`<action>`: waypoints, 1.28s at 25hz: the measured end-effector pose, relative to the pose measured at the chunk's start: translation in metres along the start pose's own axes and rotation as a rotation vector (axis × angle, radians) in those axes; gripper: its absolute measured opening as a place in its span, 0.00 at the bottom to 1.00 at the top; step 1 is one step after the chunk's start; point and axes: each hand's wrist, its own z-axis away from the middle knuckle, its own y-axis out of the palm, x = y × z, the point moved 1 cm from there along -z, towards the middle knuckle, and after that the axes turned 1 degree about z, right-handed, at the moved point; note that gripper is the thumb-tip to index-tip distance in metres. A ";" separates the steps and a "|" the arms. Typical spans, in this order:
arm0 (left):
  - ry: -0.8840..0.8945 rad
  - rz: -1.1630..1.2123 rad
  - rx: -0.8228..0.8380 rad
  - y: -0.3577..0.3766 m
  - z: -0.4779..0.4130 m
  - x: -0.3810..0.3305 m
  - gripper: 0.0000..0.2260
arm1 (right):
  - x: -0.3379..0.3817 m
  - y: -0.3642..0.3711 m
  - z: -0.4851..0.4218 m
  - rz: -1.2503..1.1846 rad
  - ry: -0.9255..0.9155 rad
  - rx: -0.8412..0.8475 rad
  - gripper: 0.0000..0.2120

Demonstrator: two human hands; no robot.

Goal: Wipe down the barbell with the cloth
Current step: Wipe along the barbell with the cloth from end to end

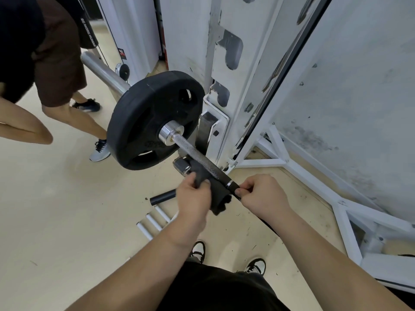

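Note:
The barbell (pixel 197 154) rests in a hook of the white rack, its knurled steel shaft running from the black weight plate (pixel 143 115) down toward me. A dark grey cloth (pixel 219 194) is draped under and around the shaft's near part. My left hand (pixel 193 198) grips one end of the cloth left of the shaft. My right hand (pixel 261 195) pinches the other end against the shaft on the right. Part of the shaft is hidden by the cloth and my hands.
The white rack upright (pixel 226 63) and its floor frame (pixel 292 167) stand close on the right, before a white wall. Another person's legs (pixel 74 113) are at the left. A black tube (pixel 162 197) and white tubes (pixel 152 222) lie on the beige floor below my hands.

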 end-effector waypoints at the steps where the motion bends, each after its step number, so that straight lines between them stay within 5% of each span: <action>1: -0.010 -0.020 0.033 0.005 0.011 0.006 0.09 | 0.001 0.000 0.000 -0.006 0.003 0.000 0.03; 5: -0.108 -0.124 0.259 0.000 0.021 0.017 0.11 | 0.000 0.000 -0.002 -0.006 0.016 0.007 0.03; 10: -0.148 0.090 0.042 0.006 0.012 0.002 0.10 | 0.000 0.003 0.002 -0.016 -0.006 -0.028 0.04; 13: -0.086 -0.195 0.310 0.009 0.052 0.013 0.11 | -0.006 0.000 0.007 -0.103 -0.037 -0.033 0.06; 15: 0.039 -0.358 0.348 -0.008 0.054 -0.006 0.08 | -0.018 -0.006 0.015 -0.198 -0.023 -0.083 0.07; 18: 0.546 -0.549 0.218 -0.024 0.047 -0.057 0.05 | -0.042 -0.016 0.032 -0.214 0.041 -0.102 0.07; 21: 0.980 -1.114 0.247 0.002 0.030 -0.069 0.16 | -0.057 -0.021 0.046 -0.080 0.055 0.046 0.08; 24: 0.875 -1.649 0.338 0.037 0.026 -0.041 0.17 | -0.063 -0.023 0.054 0.087 0.015 0.054 0.08; 29: 1.062 -1.557 0.579 0.035 0.045 -0.012 0.20 | -0.067 -0.023 0.051 0.137 0.003 0.025 0.08; 32: 1.011 -1.513 0.367 0.024 0.010 -0.039 0.19 | -0.069 -0.025 0.049 0.100 0.022 0.052 0.06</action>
